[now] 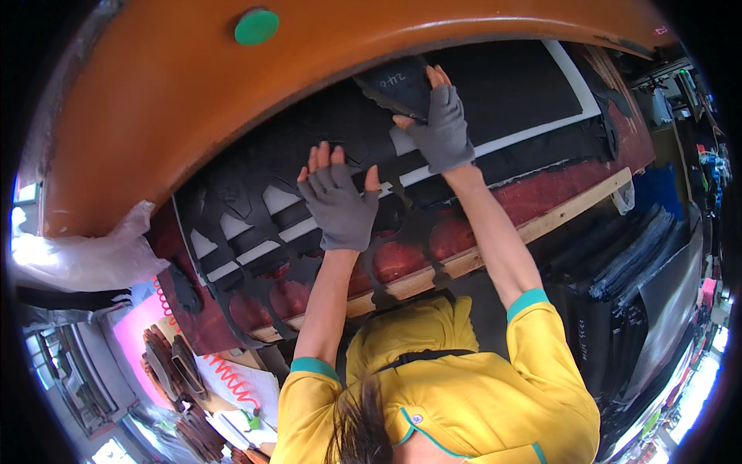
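Note:
A black sheet (506, 97) with white backing showing through cut-out gaps lies over a dark red board (533, 185). My left hand (340, 203), in a grey fingerless glove, rests flat on the left part of the sheet with its fingers spread. Farther right, my gloved right hand (447, 131) grips the edge of a dark cutting die (396, 87) with pale handwritten marks on top. Its thumb is at the near corner and its fingers are along the right side. The die's far end goes out of sight beneath the orange press head (193, 85).
A wooden strip (556, 209) edges the board in front of me. Stacked dark sheets (618, 286) stand at right. Clear plastic (100, 255) bunches at left, above a red coiled hose (232, 379) and several brown-edged dies (170, 363). The press head carries a green button (256, 27).

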`<act>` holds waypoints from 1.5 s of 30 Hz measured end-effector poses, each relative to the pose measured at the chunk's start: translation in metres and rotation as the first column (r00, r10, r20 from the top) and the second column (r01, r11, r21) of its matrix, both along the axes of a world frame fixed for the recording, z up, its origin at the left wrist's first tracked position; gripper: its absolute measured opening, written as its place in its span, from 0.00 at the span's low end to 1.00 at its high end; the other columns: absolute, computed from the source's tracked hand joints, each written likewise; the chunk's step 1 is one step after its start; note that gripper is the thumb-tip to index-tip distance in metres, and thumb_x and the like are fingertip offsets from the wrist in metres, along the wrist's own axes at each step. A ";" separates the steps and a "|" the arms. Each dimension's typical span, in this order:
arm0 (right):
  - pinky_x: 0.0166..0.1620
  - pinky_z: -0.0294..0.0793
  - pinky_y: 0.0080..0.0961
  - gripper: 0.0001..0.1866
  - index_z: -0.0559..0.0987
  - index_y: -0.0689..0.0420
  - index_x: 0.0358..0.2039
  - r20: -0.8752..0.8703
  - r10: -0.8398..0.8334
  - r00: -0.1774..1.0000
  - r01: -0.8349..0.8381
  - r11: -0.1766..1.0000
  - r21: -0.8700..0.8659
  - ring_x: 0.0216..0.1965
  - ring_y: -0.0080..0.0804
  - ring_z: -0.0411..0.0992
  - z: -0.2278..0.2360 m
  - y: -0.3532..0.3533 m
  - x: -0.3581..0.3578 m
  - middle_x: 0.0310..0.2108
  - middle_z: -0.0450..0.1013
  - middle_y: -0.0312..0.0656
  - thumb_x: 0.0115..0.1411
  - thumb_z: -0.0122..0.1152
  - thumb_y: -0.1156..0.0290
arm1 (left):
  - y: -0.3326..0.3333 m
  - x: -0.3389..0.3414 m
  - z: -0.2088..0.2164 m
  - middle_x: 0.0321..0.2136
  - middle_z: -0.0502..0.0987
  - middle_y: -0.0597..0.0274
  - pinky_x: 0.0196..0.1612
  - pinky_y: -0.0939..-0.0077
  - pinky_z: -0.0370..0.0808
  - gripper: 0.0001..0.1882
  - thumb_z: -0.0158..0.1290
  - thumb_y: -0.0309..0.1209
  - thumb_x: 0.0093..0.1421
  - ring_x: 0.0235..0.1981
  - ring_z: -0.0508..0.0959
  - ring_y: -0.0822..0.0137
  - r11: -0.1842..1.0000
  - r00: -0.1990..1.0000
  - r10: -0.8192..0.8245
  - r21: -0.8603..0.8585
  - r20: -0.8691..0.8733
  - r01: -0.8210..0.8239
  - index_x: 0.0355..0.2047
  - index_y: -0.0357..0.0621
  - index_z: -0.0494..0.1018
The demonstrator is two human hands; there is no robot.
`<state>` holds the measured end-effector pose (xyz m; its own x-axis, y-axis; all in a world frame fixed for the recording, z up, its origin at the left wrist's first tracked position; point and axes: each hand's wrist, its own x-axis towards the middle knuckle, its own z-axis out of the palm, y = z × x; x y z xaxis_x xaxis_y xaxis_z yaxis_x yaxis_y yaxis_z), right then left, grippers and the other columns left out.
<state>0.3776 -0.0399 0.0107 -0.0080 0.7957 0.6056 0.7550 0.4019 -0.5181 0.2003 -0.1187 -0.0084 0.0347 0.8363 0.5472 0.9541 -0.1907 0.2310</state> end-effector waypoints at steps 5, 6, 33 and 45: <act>0.52 0.70 0.42 0.34 0.69 0.58 0.54 0.021 0.101 0.995 -0.103 0.990 0.096 0.51 0.53 0.69 -0.006 -0.079 0.002 0.50 0.69 0.52 0.47 0.74 0.71 | 0.039 -0.012 0.058 0.62 0.59 0.38 0.60 0.36 0.53 0.35 0.51 0.51 0.62 0.63 0.58 0.36 0.939 0.998 0.027 0.343 -0.057 -0.005 0.60 0.37 0.62; 0.47 0.71 0.40 0.29 0.71 0.57 0.49 0.068 0.142 0.987 -0.145 0.989 0.040 0.45 0.50 0.71 -0.013 -0.096 0.001 0.45 0.70 0.49 0.47 0.74 0.71 | 0.058 -0.014 0.074 0.62 0.58 0.38 0.59 0.35 0.53 0.35 0.50 0.52 0.62 0.63 0.58 0.37 0.911 0.995 0.053 0.412 -0.087 -0.013 0.60 0.39 0.62; 0.28 0.68 0.38 0.14 0.73 0.52 0.17 0.226 0.370 0.901 -0.353 0.929 -0.114 0.26 0.39 0.68 -0.046 -0.064 -0.022 0.21 0.68 0.36 0.46 0.72 0.64 | -0.055 -0.028 -0.047 0.33 0.72 0.51 0.41 0.53 0.69 0.13 0.49 0.39 0.62 0.36 0.73 0.48 0.989 0.995 0.085 -0.115 -0.056 -0.091 0.38 0.41 0.73; 0.33 0.68 0.40 0.14 0.72 0.52 0.18 0.204 0.202 0.958 -0.190 0.979 -0.077 0.27 0.45 0.68 -0.042 -0.132 -0.014 0.21 0.68 0.38 0.49 0.71 0.66 | -0.120 -0.021 -0.015 0.30 0.71 0.52 0.40 0.56 0.69 0.11 0.57 0.34 0.57 0.34 0.72 0.49 0.966 0.979 -0.008 -0.253 0.203 0.060 0.31 0.40 0.71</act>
<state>0.3632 -0.1720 -0.0310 -0.2894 0.7986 0.5277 0.7582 0.5278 -0.3829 0.1796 -0.2384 -0.0234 -0.0217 0.9493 0.3135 0.8779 -0.1320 0.4603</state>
